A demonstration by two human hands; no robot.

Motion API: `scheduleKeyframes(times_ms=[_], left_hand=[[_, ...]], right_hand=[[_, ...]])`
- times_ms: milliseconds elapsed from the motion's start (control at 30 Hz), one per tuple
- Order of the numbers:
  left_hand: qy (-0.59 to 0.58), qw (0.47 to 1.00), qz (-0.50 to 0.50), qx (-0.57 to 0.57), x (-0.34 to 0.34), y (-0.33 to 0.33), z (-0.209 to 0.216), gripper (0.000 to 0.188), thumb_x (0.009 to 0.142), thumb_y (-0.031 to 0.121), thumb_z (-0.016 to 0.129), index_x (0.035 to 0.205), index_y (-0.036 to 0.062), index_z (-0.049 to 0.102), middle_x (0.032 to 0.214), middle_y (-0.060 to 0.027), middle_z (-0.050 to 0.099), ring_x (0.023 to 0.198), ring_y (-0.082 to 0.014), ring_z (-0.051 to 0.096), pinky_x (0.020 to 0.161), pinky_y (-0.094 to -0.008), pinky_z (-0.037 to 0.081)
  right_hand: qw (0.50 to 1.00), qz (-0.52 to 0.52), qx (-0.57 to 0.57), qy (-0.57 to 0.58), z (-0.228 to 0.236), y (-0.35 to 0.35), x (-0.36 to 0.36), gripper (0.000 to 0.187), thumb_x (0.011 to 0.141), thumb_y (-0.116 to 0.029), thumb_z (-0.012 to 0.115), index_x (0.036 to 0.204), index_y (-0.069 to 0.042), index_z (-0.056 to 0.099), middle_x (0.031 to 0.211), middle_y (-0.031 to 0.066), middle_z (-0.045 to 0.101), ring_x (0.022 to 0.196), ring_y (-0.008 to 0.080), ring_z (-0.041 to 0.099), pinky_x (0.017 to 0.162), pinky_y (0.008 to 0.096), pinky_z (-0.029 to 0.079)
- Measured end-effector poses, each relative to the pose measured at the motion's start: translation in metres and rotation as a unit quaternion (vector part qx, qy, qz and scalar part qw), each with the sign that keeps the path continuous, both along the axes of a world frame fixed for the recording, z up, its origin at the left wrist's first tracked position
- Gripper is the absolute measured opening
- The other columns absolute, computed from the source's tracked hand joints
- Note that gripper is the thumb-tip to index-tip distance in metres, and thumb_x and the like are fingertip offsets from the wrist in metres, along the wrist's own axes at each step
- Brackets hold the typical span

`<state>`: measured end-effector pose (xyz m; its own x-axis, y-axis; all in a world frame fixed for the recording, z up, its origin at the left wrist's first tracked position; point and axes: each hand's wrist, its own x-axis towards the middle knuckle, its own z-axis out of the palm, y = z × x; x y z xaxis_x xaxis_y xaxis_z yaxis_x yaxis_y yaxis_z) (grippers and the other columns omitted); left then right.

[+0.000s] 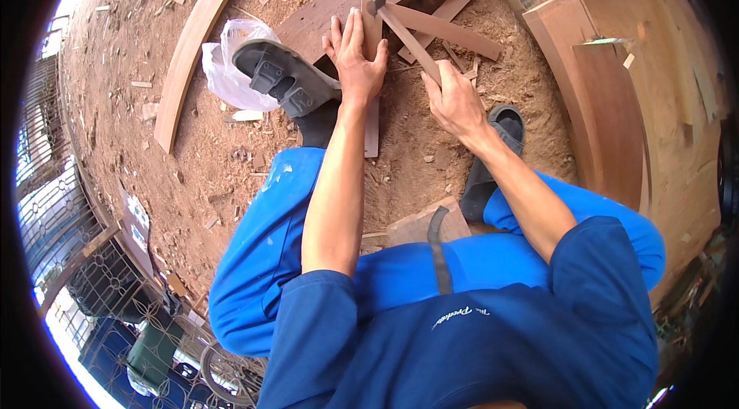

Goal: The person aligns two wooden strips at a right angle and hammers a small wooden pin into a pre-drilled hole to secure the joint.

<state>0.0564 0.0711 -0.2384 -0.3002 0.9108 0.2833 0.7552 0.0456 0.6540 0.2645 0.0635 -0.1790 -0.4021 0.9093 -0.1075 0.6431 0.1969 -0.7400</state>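
My right hand (456,101) is closed round the wooden handle of a hammer (412,41). The small metal hammer head rests at or just above the far end of a narrow wooden strip (371,28); contact cannot be made out. My left hand (357,63) lies flat over this strip, fingers stretched forward and thumb out along its right side. Beyond my left hand, a wide dark-brown board (312,24) slants across the ground. A thin wooden slat (450,30) runs rightward from near the hammer head.
Curved wooden pieces (589,101) stand at the right, and a long curved plank (196,47) lies at the left. A white plastic bag (231,78) is beside my left sandal (271,70). A wood block (419,223) sits between my legs. Shavings and offcuts litter the dirt.
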Motion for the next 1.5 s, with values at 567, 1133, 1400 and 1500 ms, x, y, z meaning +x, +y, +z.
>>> scheduleKeyframes(times_ms=[567,1133,1400,1500], left_hand=[[0.087,0.995,0.013,-0.036,0.009,0.013,0.031,0.075,0.075,0.017,0.078,0.143,-0.0014,0.051,0.135,-0.0230,0.055,0.129,-0.0409,0.051,0.115,-0.0545,0.034],[-0.049,0.978,-0.038,-0.200,0.009,0.027,0.074,0.076,0.073,0.015,0.079,0.140,-0.0021,0.048,0.113,-0.0232,0.069,0.106,-0.0385,0.070,0.096,-0.0448,0.056],[-0.141,0.980,-0.114,-0.086,0.047,-0.007,0.135,0.068,0.080,0.002,0.073,0.144,0.0055,0.050,0.110,-0.0137,0.066,0.094,-0.0209,0.071,0.080,-0.0339,0.060],[-0.097,0.984,-0.150,-0.014,0.063,-0.021,0.153,0.061,0.083,-0.004,0.070,0.141,0.0049,0.054,0.114,-0.0125,0.066,0.098,-0.0205,0.068,0.080,-0.0337,0.060]], right_hand=[[0.980,-0.078,-0.128,0.130,-0.009,-0.055,0.010,0.037,0.106,-0.035,0.053,0.103,0.002,0.055,0.060,0.0169,0.063,0.057,0.0336,0.069,0.051,0.0464,0.051],[0.964,-0.045,-0.254,-0.069,-0.028,-0.068,0.027,0.051,0.095,-0.037,0.065,0.104,0.013,0.067,0.099,0.0366,0.069,0.098,0.0463,0.071,0.087,0.0513,0.056],[0.990,-0.063,-0.127,-0.002,0.047,0.036,0.036,0.030,0.091,-0.021,0.065,0.095,0.007,0.073,0.090,0.0202,0.074,0.075,0.0319,0.075,0.080,0.0434,0.062],[0.822,-0.101,-0.453,0.331,0.062,0.054,0.053,0.025,0.099,-0.020,0.061,0.114,-0.001,0.065,0.107,0.0109,0.072,0.087,0.0182,0.073,0.077,0.0332,0.060]])
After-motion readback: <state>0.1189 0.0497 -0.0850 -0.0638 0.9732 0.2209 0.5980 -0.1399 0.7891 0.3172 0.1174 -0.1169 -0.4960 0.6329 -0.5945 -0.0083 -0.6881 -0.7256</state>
